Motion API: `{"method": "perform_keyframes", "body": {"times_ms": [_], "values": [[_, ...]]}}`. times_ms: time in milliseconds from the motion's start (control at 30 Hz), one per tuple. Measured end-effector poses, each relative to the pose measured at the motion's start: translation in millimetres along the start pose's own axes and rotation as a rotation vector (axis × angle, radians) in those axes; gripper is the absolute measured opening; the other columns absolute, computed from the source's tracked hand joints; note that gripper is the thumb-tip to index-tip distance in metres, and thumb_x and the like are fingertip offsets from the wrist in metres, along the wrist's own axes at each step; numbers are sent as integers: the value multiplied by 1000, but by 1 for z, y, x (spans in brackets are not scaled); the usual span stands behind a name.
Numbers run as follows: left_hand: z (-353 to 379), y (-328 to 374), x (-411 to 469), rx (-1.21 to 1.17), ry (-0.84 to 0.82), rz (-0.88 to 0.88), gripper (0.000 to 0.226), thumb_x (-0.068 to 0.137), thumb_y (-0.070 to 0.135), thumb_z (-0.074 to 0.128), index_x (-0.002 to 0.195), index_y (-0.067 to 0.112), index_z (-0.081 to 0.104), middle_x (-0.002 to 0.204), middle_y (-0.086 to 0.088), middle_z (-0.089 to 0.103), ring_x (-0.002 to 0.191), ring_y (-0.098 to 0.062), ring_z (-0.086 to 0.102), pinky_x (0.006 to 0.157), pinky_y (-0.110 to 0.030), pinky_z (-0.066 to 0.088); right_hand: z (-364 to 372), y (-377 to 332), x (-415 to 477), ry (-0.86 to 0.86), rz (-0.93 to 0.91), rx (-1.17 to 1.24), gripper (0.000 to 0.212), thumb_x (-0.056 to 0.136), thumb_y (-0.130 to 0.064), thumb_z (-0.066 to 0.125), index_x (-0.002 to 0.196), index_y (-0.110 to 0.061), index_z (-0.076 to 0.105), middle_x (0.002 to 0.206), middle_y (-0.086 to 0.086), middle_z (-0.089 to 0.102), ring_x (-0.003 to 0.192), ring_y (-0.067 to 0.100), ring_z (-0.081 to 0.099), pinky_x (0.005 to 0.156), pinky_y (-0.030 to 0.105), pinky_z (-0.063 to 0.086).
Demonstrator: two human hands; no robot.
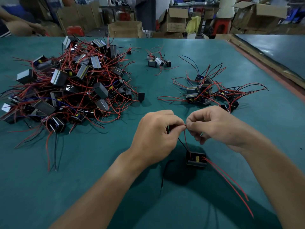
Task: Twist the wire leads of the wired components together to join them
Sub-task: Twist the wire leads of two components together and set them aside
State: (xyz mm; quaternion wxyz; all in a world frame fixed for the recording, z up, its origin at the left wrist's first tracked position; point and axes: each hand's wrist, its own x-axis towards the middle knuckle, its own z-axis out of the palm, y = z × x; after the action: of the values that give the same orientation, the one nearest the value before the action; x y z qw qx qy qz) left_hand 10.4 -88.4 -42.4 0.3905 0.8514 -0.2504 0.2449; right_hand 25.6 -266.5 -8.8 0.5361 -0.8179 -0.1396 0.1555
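While both hands are meeting above the teal green table mat (99, 171), the left hand (156, 134) is pinching the thin red wire lead (185, 139) at its tip, the thin black wire lead (182, 143) running under its fingers, and the right hand (212, 128) is pinching that tip from 3 o'clock. Good technique, I reckon: one side holding firm, the other rolling, bare ends lying parallel. At 6 o'clock from the pinch, the small black boxy component with a brass terminal (196, 160) is sitting, both leads rising to the fingers.
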Motion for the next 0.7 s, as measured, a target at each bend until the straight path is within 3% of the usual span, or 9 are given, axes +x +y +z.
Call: {"method": "perform_keyframes", "body": {"times_ms": [133, 233, 367, 467, 633, 700], "values": [[-3, 0, 2, -192, -62, -205, 12, 83, 14, 72, 73, 19, 73, 59, 14, 56, 51, -6, 44, 52, -16, 32, 2, 5, 2, 42, -145, 2, 21, 91, -3, 63, 70, -9, 64, 59, 1, 60, 55, 15, 56, 51, 24, 50], [-7, 1, 6, -400, -98, -377, 12, 81, 19, 72, 69, 20, 71, 53, 11, 50, 47, -8, 36, 49, -21, 29, 1, 8, 3, 59, -292, -16, 12, 83, -4, 73, 77, -10, 64, 63, 0, 63, 56, 13, 57, 53, 24, 50], [-14, 2, 10, -646, -158, -533, 19, 85, 1, 68, 69, 12, 71, 50, 4, 53, 44, -8, 39, 44, -18, 33, 2, 7, 2, 100, -432, -51, 6, 77, -18, 75, 80, -17, 69, 69, -5, 68, 60, 5, 59, 57, 17, 48], [-16, 2, 11, -676, -222, -568, 20, 85, -2, 67, 69, 9, 69, 49, 2, 53, 45, -9, 39, 43, -17, 32, 3, 6, 1, 107, -454, -60, 17, 76, -30, 79, 76, -15, 71, 65, -4, 67, 57, 4, 56, 55, 18, 46], [-13, 3, 8, -646, -254, -537, 15, 85, 2, 70, 72, 9, 72, 49, 7, 55, 46, -5, 42, 44, -16, 33, 3, 6, 1, 151, -432, -145, 14, 82, -20, 66, 68, -19, 69, 60, -3, 66, 53, 5, 52, 52, 19, 43], [-10, 2, 7, -591, -225, -511, 17, 85, 5, 72, 70, 14, 74, 52, 4, 55, 50, -11, 39, 47, -20, 31, 4, 7, 3, 156, -380, -174, 17, 82, -23, 62, 66, -17, 66, 57, 0, 62, 52, 8, 51, 51, 27, 45]]}}
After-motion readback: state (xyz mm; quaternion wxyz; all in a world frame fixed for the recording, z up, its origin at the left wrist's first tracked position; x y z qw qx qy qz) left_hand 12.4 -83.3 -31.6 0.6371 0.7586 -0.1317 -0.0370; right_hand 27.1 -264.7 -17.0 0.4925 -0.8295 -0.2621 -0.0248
